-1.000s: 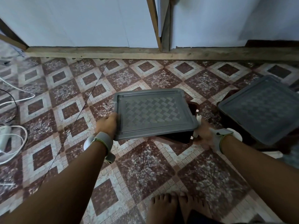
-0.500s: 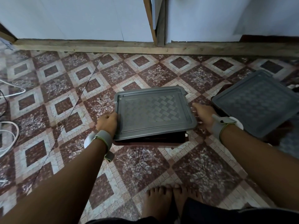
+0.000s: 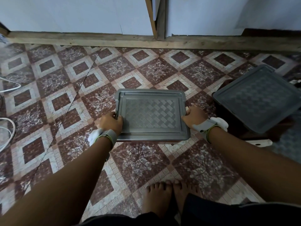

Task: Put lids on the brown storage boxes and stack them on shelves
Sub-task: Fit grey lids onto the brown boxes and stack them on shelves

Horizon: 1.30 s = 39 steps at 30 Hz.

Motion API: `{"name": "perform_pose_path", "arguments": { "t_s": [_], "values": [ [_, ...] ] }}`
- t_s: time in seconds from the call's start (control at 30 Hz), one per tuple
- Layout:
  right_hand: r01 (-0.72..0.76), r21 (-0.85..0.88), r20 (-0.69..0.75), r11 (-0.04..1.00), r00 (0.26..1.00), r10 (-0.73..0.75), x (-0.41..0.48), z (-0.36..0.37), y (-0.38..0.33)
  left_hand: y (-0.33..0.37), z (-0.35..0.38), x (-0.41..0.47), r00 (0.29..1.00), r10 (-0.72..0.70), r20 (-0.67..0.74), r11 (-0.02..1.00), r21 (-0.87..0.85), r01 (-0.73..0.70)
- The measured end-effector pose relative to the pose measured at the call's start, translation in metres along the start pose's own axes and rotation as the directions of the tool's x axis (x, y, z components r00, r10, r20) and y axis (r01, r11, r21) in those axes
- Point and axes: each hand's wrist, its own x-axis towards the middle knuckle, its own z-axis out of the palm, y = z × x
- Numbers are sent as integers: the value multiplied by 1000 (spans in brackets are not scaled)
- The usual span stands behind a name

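A grey lid (image 3: 151, 115) with a woven pattern lies flat over a brown storage box on the tiled floor; the box under it is almost wholly hidden. My left hand (image 3: 111, 122) grips the lid's left edge, thumb on top. My right hand (image 3: 193, 115) presses on its right edge. A second brown box (image 3: 267, 128) stands at the right, with its own grey lid (image 3: 259, 97) lying on it, tilted.
A wooden sill (image 3: 146, 41) and white panels run along the far side, with a wooden post (image 3: 156, 17) in the middle. White cables (image 3: 8, 128) lie at the left edge. My bare feet (image 3: 166, 198) stand on the tiles (image 3: 65, 98) just behind the box.
The lid was tilted with the dark box showing below it; now it lies level and covers the box. My right hand has come up from the box's side onto the lid's right edge.
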Motion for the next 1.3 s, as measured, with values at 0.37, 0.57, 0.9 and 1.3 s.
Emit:
{"name": "perform_pose_path", "arguments": {
  "t_s": [0.37,0.57,0.9,1.3],
  "values": [
    [-100,17,82,995,992,98,-8,-2,4,-11,1,-9,986,-126,105,992,-17,128],
    [-279,-29,215,960,936,279,-12,-20,16,-3,7,-17,955,-145,257,985,-56,165],
    [-342,67,176,937,929,327,-15,-21,26,1,14,-7,954,-119,274,988,-63,142],
    [-191,-139,-135,972,976,173,-24,-2,21,13,23,-24,994,-18,110,1000,17,16]
  ]
}}
